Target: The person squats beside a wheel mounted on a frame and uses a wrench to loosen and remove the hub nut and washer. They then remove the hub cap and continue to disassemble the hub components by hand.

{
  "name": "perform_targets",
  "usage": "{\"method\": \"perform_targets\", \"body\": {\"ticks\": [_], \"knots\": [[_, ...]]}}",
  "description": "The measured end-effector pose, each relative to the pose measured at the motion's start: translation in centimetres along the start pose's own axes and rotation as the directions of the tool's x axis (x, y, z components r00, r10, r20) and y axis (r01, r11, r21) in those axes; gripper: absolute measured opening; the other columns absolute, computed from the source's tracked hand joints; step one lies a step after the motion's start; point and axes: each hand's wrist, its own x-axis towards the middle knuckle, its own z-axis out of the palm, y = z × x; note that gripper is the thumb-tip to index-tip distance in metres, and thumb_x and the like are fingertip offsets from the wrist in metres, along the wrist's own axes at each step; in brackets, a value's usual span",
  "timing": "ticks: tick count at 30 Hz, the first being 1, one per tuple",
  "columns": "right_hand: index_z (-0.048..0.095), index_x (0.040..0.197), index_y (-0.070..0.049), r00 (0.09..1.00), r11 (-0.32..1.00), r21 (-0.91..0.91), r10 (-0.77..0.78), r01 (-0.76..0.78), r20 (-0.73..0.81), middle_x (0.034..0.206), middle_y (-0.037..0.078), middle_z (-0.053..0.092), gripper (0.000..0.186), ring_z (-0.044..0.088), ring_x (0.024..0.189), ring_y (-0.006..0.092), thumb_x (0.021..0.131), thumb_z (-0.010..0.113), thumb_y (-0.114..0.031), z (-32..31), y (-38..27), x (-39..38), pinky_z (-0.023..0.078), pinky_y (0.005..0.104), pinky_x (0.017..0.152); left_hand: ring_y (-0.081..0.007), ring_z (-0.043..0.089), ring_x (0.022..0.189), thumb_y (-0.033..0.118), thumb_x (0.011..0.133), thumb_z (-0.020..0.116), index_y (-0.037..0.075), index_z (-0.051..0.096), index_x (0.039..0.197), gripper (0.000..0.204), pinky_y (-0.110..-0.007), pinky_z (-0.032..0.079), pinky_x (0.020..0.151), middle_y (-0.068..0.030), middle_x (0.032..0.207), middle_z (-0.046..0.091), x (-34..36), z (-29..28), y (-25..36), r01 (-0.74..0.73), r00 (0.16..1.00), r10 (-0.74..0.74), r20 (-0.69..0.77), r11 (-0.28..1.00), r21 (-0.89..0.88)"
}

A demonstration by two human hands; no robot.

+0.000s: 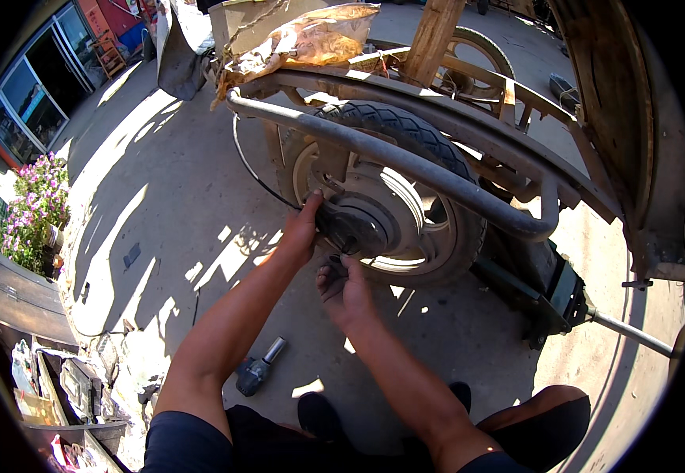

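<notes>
My left hand (301,229) grips the dark round part (358,225) at the hub of a spoked-alloy wheel, where a black cable (263,181) runs down from the metal frame. My right hand (342,288) is just below the hub, fingers curled and pinched near a small dark piece I cannot make out. The wheel's tyre (413,126) sits behind a grey tubular bar (397,165).
A green floor jack (547,292) with a long handle stands right of the wheel. A power tool (257,370) lies on the concrete near my feet. Open compartments (50,394) with clutter are lower left, flowers (35,197) farther left. A plastic bag (319,39) rests on the frame.
</notes>
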Motion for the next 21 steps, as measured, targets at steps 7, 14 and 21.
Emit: {"method": "perform_targets", "body": {"ticks": [7,14,21], "knots": [[0.065,0.096,-0.001,0.98,0.463,-0.863,0.116,-0.2,-0.164,0.085,0.008,0.068,0.029,0.064,0.075,0.018,0.086,0.062,-0.028,-5.0,3.5,-0.7,0.051,0.0293,0.067,-0.0198,0.056,0.091,0.045,0.087,0.06,0.004,0.055,0.112,0.048,-0.037,0.047,0.079,-0.0067,0.101,0.058,-0.2,0.8,0.2,0.041,0.997,-0.04,-0.061,0.999,0.025],[0.067,0.1,0.0,0.947,-0.253,-0.95,-0.307,-0.182,-0.099,0.083,0.011,0.069,0.043,0.066,0.075,0.023,0.074,0.074,-0.034,-10.4,0.3,1.7,0.052,0.0332,0.07,-0.0196,0.054,0.101,0.044,0.083,0.064,0.006,0.052,0.118,0.053,-0.041,0.046,0.081,-0.0058,0.111,0.057,0.4,0.1,0.1,0.073,0.997,-0.072,-0.038,0.997,0.017],[0.063,0.077,0.005,0.857,-0.03,-0.997,-0.509,0.074,0.078,0.069,0.014,0.064,0.04,0.06,0.066,0.0172,0.075,0.076,-0.032,-3.1,-5.8,-0.2,0.046,0.0363,0.06,-0.0171,0.054,0.094,0.045,0.084,0.063,0.006,0.055,0.114,0.05,-0.042,0.047,0.078,-0.0056,0.106,0.058,0.6,-0.2,-1.0,0.114,0.986,-0.121,-0.113,0.991,-0.07]]}}
